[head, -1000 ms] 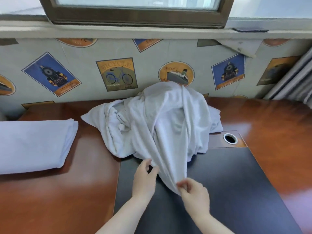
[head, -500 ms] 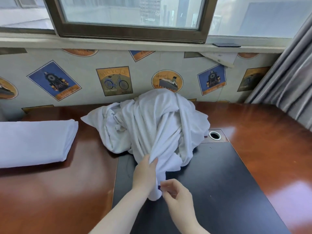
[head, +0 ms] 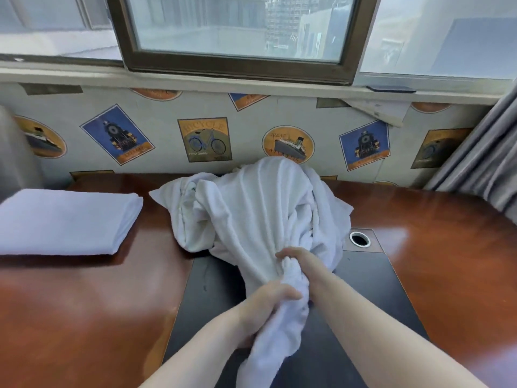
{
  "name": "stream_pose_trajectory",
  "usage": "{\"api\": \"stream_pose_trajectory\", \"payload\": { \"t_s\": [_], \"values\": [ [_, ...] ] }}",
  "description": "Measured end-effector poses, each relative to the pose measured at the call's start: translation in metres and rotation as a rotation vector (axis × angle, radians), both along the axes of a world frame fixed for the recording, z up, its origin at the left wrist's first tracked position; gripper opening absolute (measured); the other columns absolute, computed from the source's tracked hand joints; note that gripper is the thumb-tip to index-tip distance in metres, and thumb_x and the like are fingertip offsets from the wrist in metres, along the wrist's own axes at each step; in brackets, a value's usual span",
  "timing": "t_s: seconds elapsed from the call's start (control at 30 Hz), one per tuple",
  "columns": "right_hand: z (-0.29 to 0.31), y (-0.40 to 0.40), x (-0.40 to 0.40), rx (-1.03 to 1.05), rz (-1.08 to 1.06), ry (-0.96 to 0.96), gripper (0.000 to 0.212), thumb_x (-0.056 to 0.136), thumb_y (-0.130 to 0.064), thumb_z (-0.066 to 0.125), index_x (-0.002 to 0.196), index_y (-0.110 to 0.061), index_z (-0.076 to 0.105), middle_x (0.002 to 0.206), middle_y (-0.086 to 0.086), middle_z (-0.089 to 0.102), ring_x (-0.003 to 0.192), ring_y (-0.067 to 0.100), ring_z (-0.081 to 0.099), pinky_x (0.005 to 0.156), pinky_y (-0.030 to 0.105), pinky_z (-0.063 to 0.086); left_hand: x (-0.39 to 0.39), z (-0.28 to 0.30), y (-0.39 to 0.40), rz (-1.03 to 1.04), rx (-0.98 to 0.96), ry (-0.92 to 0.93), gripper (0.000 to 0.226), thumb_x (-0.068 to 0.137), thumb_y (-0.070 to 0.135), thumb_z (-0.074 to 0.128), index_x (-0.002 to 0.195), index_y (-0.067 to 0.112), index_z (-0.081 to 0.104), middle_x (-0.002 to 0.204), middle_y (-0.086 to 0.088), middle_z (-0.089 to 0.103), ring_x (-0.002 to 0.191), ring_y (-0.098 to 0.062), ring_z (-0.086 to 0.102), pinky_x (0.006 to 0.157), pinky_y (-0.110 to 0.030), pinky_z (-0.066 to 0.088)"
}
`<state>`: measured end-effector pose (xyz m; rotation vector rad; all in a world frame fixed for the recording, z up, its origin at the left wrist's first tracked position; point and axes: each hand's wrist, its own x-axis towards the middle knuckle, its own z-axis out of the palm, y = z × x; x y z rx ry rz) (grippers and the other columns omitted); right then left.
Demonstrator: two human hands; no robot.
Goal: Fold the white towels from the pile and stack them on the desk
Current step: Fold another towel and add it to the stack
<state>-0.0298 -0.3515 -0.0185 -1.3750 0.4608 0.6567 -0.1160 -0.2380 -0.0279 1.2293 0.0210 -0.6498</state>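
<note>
A rumpled pile of white towels (head: pixel 251 208) is heaped against the wall at the back of the desk. One white towel (head: pixel 277 326) is drawn out of the pile toward me as a bunched rope. My left hand (head: pixel 265 303) grips that bunched towel low down. My right hand (head: pixel 302 264) grips the same towel higher up, close to the pile's front. A folded white towel (head: pixel 64 219) lies flat on the desk at the left.
The brown desk (head: pixel 84 303) has a black centre pad (head: pixel 363 303) under my arms. A round cable hole (head: pixel 359 238) sits just right of the pile. A grey curtain (head: pixel 481 152) hangs at the far right, and a window sill runs above the patterned wall.
Both hands went from pinching the towel's hanging corner to gripping it bunched. The towel has been drawn out of the pile toward me, and my right hand moved up toward the pile.
</note>
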Motion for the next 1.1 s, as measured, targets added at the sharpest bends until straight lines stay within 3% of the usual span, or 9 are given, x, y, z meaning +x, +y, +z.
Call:
{"api": "stream_pose_trajectory", "payload": {
  "t_s": [0.17,0.3,0.4,0.57,0.67,0.83,0.9,1.0,1.1],
  "values": [
    [0.096,-0.04,0.097,0.009,-0.084,-0.385,0.01,0.086,-0.002,0.054,0.082,-0.008,0.048,0.076,0.009,0.049,0.064,0.02,0.051,0.062,0.028,0.045,0.033,0.006,-0.045,0.371,0.157,-0.09,0.045,0.075,0.047,0.059,0.103,0.013,0.065,0.091,0.002,0.066,0.087,-0.013,0.061,0.082,-0.029,0.045],
    [0.171,-0.123,0.136,0.254,-0.28,-0.637,0.012,0.088,-0.009,0.054,0.077,-0.007,0.058,0.058,0.004,0.062,0.052,0.016,0.064,0.051,0.02,0.052,0.062,0.0,-0.073,0.644,0.272,-0.07,0.007,0.092,0.018,0.057,0.097,0.015,0.061,0.091,0.001,0.069,0.087,-0.015,0.061,0.079,-0.028,0.043],
    [0.159,-0.199,0.151,0.381,-0.619,-0.758,0.025,0.089,-0.007,0.058,0.113,-0.006,0.063,0.096,0.006,0.07,0.087,0.02,0.07,0.076,0.03,0.058,0.076,-0.01,-0.087,0.719,0.308,0.016,0.01,0.093,0.011,0.053,0.096,0.012,0.062,0.085,-0.001,0.07,0.075,-0.012,0.06,0.067,-0.026,0.041],
    [0.006,-0.228,0.103,0.085,-0.577,-0.21,0.015,0.103,-0.027,0.041,0.105,-0.022,0.055,0.092,0.008,0.056,0.073,0.015,0.058,0.071,0.026,0.048,0.093,-0.029,-0.131,0.689,0.4,0.094,0.017,0.089,0.002,0.048,0.09,0.011,0.062,0.087,-0.005,0.069,0.072,-0.011,0.06,0.058,-0.023,0.041],
    [-0.081,-0.206,0.046,0.07,-0.368,0.168,0.032,0.104,-0.017,0.034,0.127,-0.008,0.055,0.125,0.013,0.061,0.111,0.03,0.061,0.099,0.042,0.041,0.095,-0.043,-0.149,0.589,0.454,0.096,0.015,0.09,0.003,0.049,0.092,0.011,0.062,0.094,-0.005,0.07,0.075,-0.012,0.061,0.06,-0.02,0.042],
    [-0.123,-0.187,0.032,-0.021,-0.206,0.141,0.023,0.094,-0.012,0.058,0.117,-0.01,0.06,0.113,0.008,0.067,0.09,0.021,0.067,0.078,0.037,0.051,0.1,-0.058,-0.129,0.594,0.578,0.105,0.017,0.091,0.004,0.048,0.091,0.012,0.062,0.09,-0.003,0.071,0.075,-0.013,0.061,0.061,-0.023,0.041],
    [-0.125,-0.199,0.048,-0.324,-0.293,-0.119,0.045,0.088,-0.006,0.063,0.131,-0.014,0.053,0.122,0.004,0.06,0.089,0.014,0.062,0.076,0.035,0.049,0.102,-0.063,-0.123,0.548,0.599,0.116,0.017,0.09,0.005,0.048,0.091,0.012,0.063,0.089,-0.001,0.072,0.074,-0.012,0.061,0.063,-0.025,0.041],
    [-0.133,-0.224,0.059,-0.995,0.175,-0.357,0.081,0.082,-0.029,0.071,0.15,-0.031,0.028,0.151,-0.006,0.033,0.133,0.016,0.039,0.101,0.041,0.04,0.101,-0.072,-0.124,0.44,0.626,0.107,0.016,0.09,0.005,0.049,0.089,0.013,0.064,0.09,-0.002,0.073,0.073,-0.012,0.062,0.063,-0.024,0.041],
    [-0.151,-0.234,0.047,-1.309,0.479,-0.329,0.055,0.089,-0.046,0.062,0.138,-0.033,0.04,0.149,-0.009,0.035,0.134,0.016,0.034,0.101,0.032,0.04,0.099,-0.079,-0.127,0.334,0.649,0.087,0.015,0.089,0.007,0.052,0.09,0.014,0.065,0.09,0.0,0.073,0.074,-0.011,0.063,0.065,-0.023,0.042]
  ]
}}
